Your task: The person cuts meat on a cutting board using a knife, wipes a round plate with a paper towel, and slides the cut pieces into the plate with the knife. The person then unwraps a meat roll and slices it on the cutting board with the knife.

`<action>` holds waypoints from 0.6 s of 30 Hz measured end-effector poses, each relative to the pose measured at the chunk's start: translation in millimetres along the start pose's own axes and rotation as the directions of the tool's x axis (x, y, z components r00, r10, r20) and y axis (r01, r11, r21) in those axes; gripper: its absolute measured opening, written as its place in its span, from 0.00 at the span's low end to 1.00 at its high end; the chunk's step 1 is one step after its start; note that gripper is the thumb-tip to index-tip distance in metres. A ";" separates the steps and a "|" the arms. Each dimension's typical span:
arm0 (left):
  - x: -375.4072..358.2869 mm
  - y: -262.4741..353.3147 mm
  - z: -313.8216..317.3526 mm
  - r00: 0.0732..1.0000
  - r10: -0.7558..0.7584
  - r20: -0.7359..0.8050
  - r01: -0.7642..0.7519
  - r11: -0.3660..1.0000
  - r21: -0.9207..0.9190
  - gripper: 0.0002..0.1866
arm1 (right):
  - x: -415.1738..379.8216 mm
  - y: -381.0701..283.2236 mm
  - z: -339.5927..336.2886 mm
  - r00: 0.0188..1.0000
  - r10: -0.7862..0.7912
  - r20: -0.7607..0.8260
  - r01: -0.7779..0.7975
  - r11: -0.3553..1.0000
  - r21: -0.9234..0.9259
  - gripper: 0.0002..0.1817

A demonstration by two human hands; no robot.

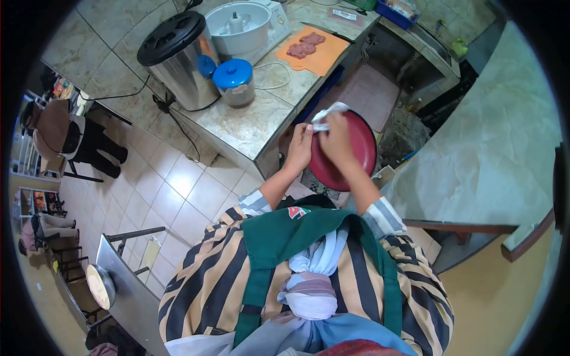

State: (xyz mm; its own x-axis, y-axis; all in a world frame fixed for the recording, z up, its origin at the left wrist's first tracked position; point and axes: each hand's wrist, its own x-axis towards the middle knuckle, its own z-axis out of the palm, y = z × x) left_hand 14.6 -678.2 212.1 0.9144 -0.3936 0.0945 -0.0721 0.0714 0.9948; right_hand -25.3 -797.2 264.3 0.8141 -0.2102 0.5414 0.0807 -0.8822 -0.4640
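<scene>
A round red pan [363,145] with a dark rim is held in front of my body, over the gap between the counters. My left hand [301,147] grips it at its left edge, the thumb up by the rim. My right hand [336,141] is over the pan's inside, closed on a white cloth [330,111] that sticks out past the fingers and reaches towards my left hand. That hand is slightly blurred. No handle of the pan shows.
On the tiled counter [237,133] stand a steel canister [189,74], a blue-lidded container [235,83] and a food processor [240,29]. An orange cutting board [320,64] carries raw meat [306,45], with a knife beside it. Another counter [469,160] lies right. Two people stand far left.
</scene>
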 end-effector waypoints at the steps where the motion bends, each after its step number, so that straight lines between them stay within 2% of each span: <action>1: 10.0 0.9 -6.2 0.997 0.013 -0.079 -0.009 0.998 0.055 0.23 | 1.1 -12.4 14.0 0.998 -0.050 0.033 0.046 0.992 0.117 0.11; 2: 18.4 1.2 -17.2 0.986 -0.118 -0.118 0.113 0.993 -0.042 0.22 | -7.1 -24.3 20.3 0.993 -0.097 0.063 0.080 0.968 0.237 0.09; 3: 25.2 2.2 -28.2 0.980 -0.101 -0.172 0.091 0.994 -0.067 0.22 | -15.2 -28.3 17.4 0.993 -0.093 0.074 0.072 0.967 0.245 0.09; 4: 31.2 6.0 -37.5 0.972 -0.083 -0.221 0.065 0.994 -0.087 0.21 | -23.4 -28.7 9.5 0.961 -0.120 0.248 0.043 0.955 0.294 0.08; 5: 31.8 9.1 -43.2 0.964 -0.150 -0.222 0.118 0.982 -0.150 0.21 | -28.3 -23.9 3.1 0.898 -0.150 0.414 0.003 0.942 0.335 0.07; 6: 33.2 4.9 -47.2 0.961 -0.163 -0.223 0.131 0.980 -0.150 0.21 | -28.5 -12.3 -1.5 0.894 -0.145 0.423 -0.008 0.941 0.337 0.07; 7: 34.5 -2.5 -50.1 0.954 -0.170 -0.247 0.144 0.982 -0.118 0.22 | -28.1 3.5 -7.2 0.847 -0.010 0.531 -0.016 0.999 0.044 0.06; 8: 35.4 -10.0 -53.1 0.947 -0.176 -0.270 0.158 0.984 -0.086 0.22 | -27.1 19.7 -11.7 0.793 0.148 0.591 0.008 0.968 -0.253 0.05; 10: 39.6 -21.4 -54.4 0.939 -0.225 -0.260 0.204 0.973 -0.105 0.22 | -7.2 62.1 -5.3 0.869 0.282 0.407 -0.137 0.927 -0.349 0.08; 12: 40.7 -17.7 -44.9 0.945 -0.270 -0.184 0.234 0.952 -0.196 0.22 | 31.8 61.5 0.4 0.972 0.145 0.184 -0.106 0.972 -0.209 0.12; 14: 47.2 -20.0 -33.5 0.943 -0.273 -0.190 0.242 0.955 -0.169 0.21 | 62.9 75.0 35.3 0.991 -0.030 0.131 0.030 1.000 0.006 0.15; 16: 59.6 -11.8 -23.7 0.959 -0.219 -0.181 0.210 0.975 -0.066 0.21 | 78.8 61.8 67.2 0.953 -0.141 0.269 0.104 0.984 0.147 0.17; 17: 70.7 -27.7 -24.5 0.952 -0.204 -0.226 0.191 0.979 -0.078 0.21 | 79.7 51.4 79.4 0.930 -0.205 0.306 0.136 0.963 0.233 0.16; 18: 80.9 -36.9 -27.2 0.944 -0.199 -0.264 0.186 0.980 -0.073 0.21 | 77.6 49.0 88.5 0.855 -0.281 0.437 0.152 0.939 0.308 0.14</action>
State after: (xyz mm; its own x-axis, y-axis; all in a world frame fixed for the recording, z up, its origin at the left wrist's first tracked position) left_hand 102.1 -687.8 182.0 0.9826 -0.1435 -0.1183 0.1285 0.0638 0.9897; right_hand 92.7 -819.5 221.4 0.9242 0.2524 0.2867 0.3763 -0.7309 -0.5695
